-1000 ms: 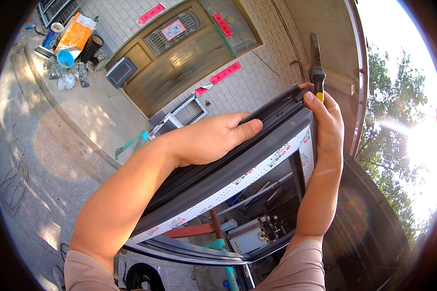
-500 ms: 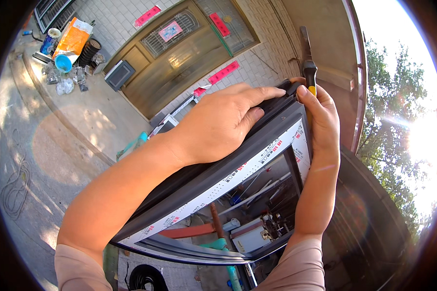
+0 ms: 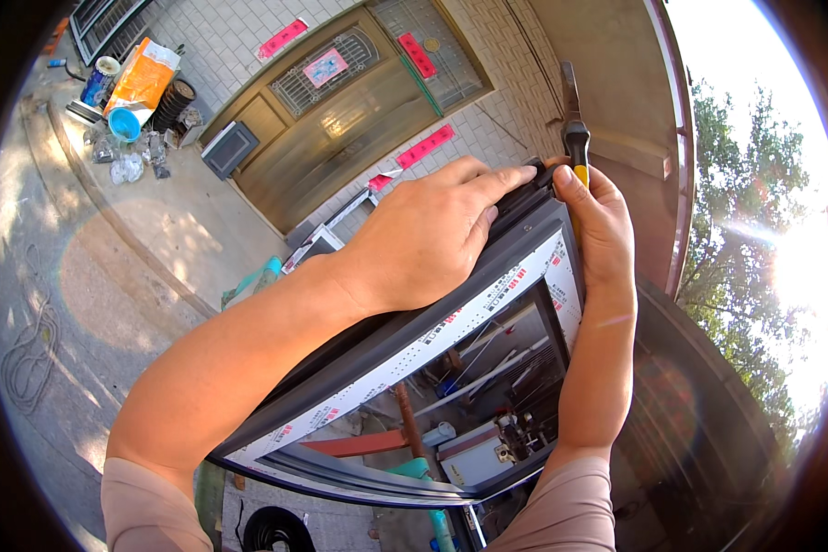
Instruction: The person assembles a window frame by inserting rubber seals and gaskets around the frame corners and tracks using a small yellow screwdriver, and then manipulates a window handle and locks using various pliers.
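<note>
Fingers first: on the left hand (image 3: 423,228), index stretched toward the upper corner of a dark window frame (image 3: 451,293), thumb bent beside the index; the rest are out of sight, so I cannot tell whether they grip; the right hand (image 3: 605,225), at that same corner, has its fingers clamped on the handle of a bladed tool (image 3: 575,138) (black and yellow, blade clear of the hand); the frame slopes between the forearms (image 3: 248,359), its upper end by the right hand; white printed film (image 3: 414,348) runs along its face; through its opening I see a red beam (image 3: 363,444) and a pale box (image 3: 474,455); below it, a black coil (image 3: 279,526); beyond, a brass-coloured door (image 3: 340,129) and an orange sack (image 3: 145,74).
</note>
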A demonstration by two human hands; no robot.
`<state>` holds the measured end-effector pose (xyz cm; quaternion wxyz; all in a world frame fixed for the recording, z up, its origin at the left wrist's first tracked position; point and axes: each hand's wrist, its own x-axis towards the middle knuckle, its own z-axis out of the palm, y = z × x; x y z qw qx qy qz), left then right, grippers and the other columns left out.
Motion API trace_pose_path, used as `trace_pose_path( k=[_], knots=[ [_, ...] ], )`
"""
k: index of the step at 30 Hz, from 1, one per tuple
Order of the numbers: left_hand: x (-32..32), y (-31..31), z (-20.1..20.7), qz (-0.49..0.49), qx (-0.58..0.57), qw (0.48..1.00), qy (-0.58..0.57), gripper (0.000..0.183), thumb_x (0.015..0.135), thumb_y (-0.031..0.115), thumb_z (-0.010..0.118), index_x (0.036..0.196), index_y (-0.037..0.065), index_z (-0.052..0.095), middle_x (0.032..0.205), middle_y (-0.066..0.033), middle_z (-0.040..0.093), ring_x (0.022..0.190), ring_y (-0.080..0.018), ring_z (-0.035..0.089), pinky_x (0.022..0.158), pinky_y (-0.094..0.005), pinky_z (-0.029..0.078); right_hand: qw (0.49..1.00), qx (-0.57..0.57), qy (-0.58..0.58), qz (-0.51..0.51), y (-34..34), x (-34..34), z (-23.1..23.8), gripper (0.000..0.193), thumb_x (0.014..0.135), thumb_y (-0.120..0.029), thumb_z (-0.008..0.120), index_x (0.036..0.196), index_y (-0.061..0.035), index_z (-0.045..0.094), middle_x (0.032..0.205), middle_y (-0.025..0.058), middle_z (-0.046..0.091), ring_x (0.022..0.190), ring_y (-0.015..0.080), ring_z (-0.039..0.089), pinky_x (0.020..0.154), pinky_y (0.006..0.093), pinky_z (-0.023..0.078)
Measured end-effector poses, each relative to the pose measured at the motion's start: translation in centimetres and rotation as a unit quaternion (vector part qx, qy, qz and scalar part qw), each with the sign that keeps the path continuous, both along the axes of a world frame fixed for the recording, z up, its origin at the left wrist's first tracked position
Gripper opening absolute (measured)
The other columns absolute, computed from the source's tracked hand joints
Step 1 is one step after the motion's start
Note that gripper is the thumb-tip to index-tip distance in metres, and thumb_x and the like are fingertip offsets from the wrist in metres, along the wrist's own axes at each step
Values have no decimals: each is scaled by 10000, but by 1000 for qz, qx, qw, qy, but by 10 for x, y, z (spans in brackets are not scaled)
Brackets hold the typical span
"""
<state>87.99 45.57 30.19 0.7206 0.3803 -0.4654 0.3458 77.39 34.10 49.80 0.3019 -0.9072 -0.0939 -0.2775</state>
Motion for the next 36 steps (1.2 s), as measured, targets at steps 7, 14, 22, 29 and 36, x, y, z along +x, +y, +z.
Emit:
trace_pose_path(
  k=[7, 14, 22, 29, 36],
  knots=[
    [0, -1, -1, 7, -13, 1000, 8, 467, 1062, 42, 572, 1524, 73, 633, 1386, -218, 697, 1275, -419, 673, 1106, -472, 536, 1000, 9, 2, -3, 0, 0, 0, 339, 997, -213, 871, 1211, 26, 760, 1007, 66, 781, 843, 122, 736, 771, 256, 593],
    [2, -6, 3, -7, -34, 999, -1, 445, 1053, 36, 577, 1490, 60, 656, 1362, -227, 729, 1283, -420, 671, 1105, -477, 535, 1000, 13, 2, -4, 2, -1, -1, 332, 996, -191, 868, 1218, 32, 761, 1009, 71, 785, 845, 126, 741, 777, 258, 596],
    [6, -10, 6, -14, -25, 1000, 0, 422, 1053, 42, 576, 1457, 56, 697, 1318, -238, 748, 1224, -423, 698, 1069, -464, 549, 1000, 8, -4, -7, 6, -1, -2, 328, 987, -169, 873, 1214, 38, 759, 1004, 73, 781, 847, 127, 740, 778, 265, 598],
    [2, -7, 10, -51, -35, 998, 31, 391, 1049, 28, 590, 1402, 72, 753, 1207, -257, 767, 1080, -385, 759, 977, -425, 587, 1000, 3, -5, -13, 5, -1, -1, 313, 983, -139, 866, 1212, 44, 759, 999, 82, 784, 844, 128, 742, 777, 262, 596],
    [-1, -7, 10, -10, -21, 999, 46, 381, 1052, 27, 588, 1390, 74, 760, 1165, -246, 773, 1051, -388, 765, 956, -424, 592, 1000, 12, -2, -8, 5, 0, -3, 303, 985, -144, 864, 1208, 39, 771, 1001, 80, 787, 843, 117, 739, 767, 248, 590]
  ],
)
